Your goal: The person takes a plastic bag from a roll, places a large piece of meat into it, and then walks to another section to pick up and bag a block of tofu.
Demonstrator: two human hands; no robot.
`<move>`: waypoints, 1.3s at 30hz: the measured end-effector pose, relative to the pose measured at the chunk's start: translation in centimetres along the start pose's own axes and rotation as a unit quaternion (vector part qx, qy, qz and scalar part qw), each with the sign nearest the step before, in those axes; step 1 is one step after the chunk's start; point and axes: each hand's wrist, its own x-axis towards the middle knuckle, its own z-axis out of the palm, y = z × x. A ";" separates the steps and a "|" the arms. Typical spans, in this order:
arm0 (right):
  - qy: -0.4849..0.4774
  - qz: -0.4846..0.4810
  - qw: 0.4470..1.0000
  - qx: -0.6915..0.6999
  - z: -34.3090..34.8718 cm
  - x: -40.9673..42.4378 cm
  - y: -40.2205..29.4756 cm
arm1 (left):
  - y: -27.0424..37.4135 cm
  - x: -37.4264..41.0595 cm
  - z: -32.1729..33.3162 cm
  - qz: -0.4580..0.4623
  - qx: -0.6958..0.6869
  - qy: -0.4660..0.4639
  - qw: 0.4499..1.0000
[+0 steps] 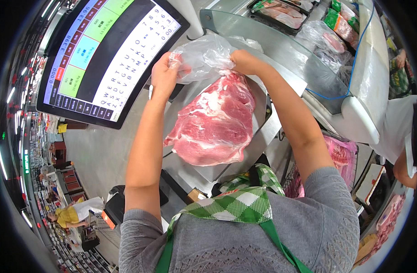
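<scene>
A large slab of raw meat (217, 124), pink with white fat, lies on the metal plate of a weighing scale (203, 172) in front of me. Just beyond it, a clear plastic bag (203, 54) is stretched between my two hands. My left hand (166, 75) grips the bag's left side, with some of the film bunched over the fingers. Gathered plastic on the other side is held in my right hand (246, 62), close above the narrow far end of the meat. The fingertips of both hands are partly hidden.
The scale's touchscreen (109, 58) stands at the left. A chilled display case (263, 37) with a glass guard holds packaged meat at the upper right. Pink-wrapped meat (341, 153) sits in a wire cart at the right, near another person in white (394, 126). A shopper (67, 216) is far left.
</scene>
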 end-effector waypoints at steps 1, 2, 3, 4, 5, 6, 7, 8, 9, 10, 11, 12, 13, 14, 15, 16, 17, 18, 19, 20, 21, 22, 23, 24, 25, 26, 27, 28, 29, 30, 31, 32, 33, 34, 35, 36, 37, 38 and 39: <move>-0.016 -0.018 1.000 0.000 -0.5 0.3 0.1 | -0.4 -0.2 -0.3 -0.007 0.003 0.002 1.000; -0.031 -0.036 0.999 -0.001 -0.9 0.7 0.2 | -0.5 -0.4 -0.8 -0.014 0.009 0.010 1.000; -0.056 -0.019 0.997 0.058 -1.1 1.0 0.2 | -0.7 -0.8 -1.2 -0.021 0.013 0.018 1.000; -0.080 -0.001 0.990 0.117 -1.3 1.3 0.2 | -0.8 -0.9 -1.4 -0.028 0.018 0.026 0.999; -0.105 0.018 0.979 0.174 -1.2 1.4 0.2 | -1.3 -1.0 -1.3 -0.020 0.031 0.014 0.999; -0.140 0.027 0.976 0.166 -1.2 1.3 0.2 | -2.2 -1.1 -1.3 -0.011 0.043 0.006 0.999; -0.167 0.026 0.974 0.152 -1.8 1.9 0.3 | -2.6 -0.5 -2.1 0.009 0.061 0.007 0.998; -0.195 0.025 0.971 0.136 -2.2 2.0 0.3 | -3.4 -0.7 -1.5 -0.006 0.098 0.007 0.995; -0.167 0.030 0.975 0.144 -1.7 1.9 0.8 | -3.1 -0.9 -0.7 0.047 0.136 0.020 0.989; -0.126 -0.016 0.984 0.122 -1.2 1.8 2.5 | -3.1 -0.6 0.0 0.098 0.161 0.018 0.982; -0.141 0.014 0.980 0.139 -1.0 1.6 3.1 | -1.7 -1.1 0.7 0.043 0.122 0.001 0.992; -0.093 -0.002 0.974 0.206 -0.2 1.0 4.2 | -1.2 -1.3 1.0 0.058 0.099 -0.010 0.993; -0.054 -0.014 0.960 0.275 0.5 0.6 4.5 | -1.6 -1.4 1.3 0.073 0.076 -0.008 0.994; -0.030 -0.013 0.957 0.288 0.5 0.3 3.3 | -1.7 -1.4 1.3 0.077 0.076 -0.009 0.994; -0.007 -0.009 0.953 0.303 0.0 -0.4 2.0 | -1.8 -1.3 1.3 0.085 0.063 0.000 0.994; 0.022 0.004 0.948 0.317 -0.6 -1.2 1.4 | -1.0 -1.2 1.6 0.090 0.061 0.003 0.994; 0.039 0.008 0.949 0.312 -0.6 -1.3 1.7 | 0.0 -1.0 1.9 0.096 0.060 0.006 0.994; 0.058 0.013 0.950 0.308 -0.5 -1.4 2.0 | 0.5 -0.6 2.3 0.116 0.082 0.017 0.990; 0.078 0.018 0.949 0.303 -0.7 -1.4 2.3 | 1.0 0.1 2.7 0.135 0.105 0.027 0.985; 0.106 0.047 0.934 0.337 -1.0 -1.5 2.8 | 1.5 0.8 3.1 0.154 0.127 0.038 0.979; 0.129 0.075 0.916 0.371 -1.5 -1.5 2.5 | 1.6 1.5 3.3 0.161 0.125 0.043 0.978; 0.154 0.104 0.896 0.404 -2.1 -1.7 2.3 | 1.7 2.4 3.7 0.170 0.123 0.046 0.977; 0.188 0.098 0.888 0.409 -2.1 -1.7 2.7 | 1.9 3.2 4.1 0.179 0.120 0.049 0.975; 0.221 0.093 0.878 0.413 -2.2 -2.0 3.2 | 2.3 3.9 4.6 0.202 0.135 0.053 0.969; 0.254 0.088 0.868 0.417 -2.2 -2.3 3.7 | 2.6 4.4 5.0 0.200 0.134 0.045 0.970; 0.269 0.079 0.867 0.412 -2.3 -2.8 4.2 | 3.0 4.9 5.3 0.197 0.133 0.037 0.971; 0.281 0.069 0.865 0.409 -2.3 -3.3 4.1 | 3.0 5.2 5.6 0.193 0.134 0.031 0.972; 0.293 0.059 0.864 0.405 -2.3 -3.8 4.0 | 2.8 5.6 5.9 0.199 0.126 0.032 0.971; 0.306 0.055 0.857 0.411 -2.2 -4.1 4.0 | 2.6 6.0 6.1 0.206 0.119 0.034 0.971; 0.320 0.053 0.850 0.415 -2.2 -4.6 4.1 | 2.7 6.3 6.5 0.212 0.111 0.034 0.970; 0.334 0.050 0.843 0.420 -2.1 -5.0 4.3 | 2.8 6.5 6.9 0.211 0.106 0.025 0.971; 0.345 0.053 0.848 0.399 -2.0 -5.5 4.7 | 2.9 6.7 7.2 0.210 0.102 0.016 0.972; 0.354 0.058 0.853 0.378 -1.8 -5.9 5.4 | 2.9 6.9 7.6 0.207 0.097 0.008 0.973; 0.360 0.059 0.859 0.359 -1.6 -6.2 5.5 | 2.9 7.0 7.9 0.231 0.102 0.019 0.967; 0.394 0.047 0.866 0.305 -1.4 -6.8 5.7 | 3.0 7.1 8.4 0.230 0.113 0.007 0.967; 0.422 0.031 0.869 0.255 -1.1 -7.4 5.5 | 2.9 7.0 8.5 0.225 0.126 -0.003 0.966; 0.454 0.016 0.868 0.200 -1.3 -8.1 5.3 | 3.4 6.9 8.6 0.224 0.138 -0.014 0.965; 0.478 0.015 0.857 0.194 -1.2 -8.6 5.1 | 3.7 6.6 8.6 0.233 0.138 -0.020 0.962; 0.502 0.018 0.845 0.185 -1.2 -9.3 4.9 | 4.3 6.3 8.8 0.243 0.136 -0.028 0.960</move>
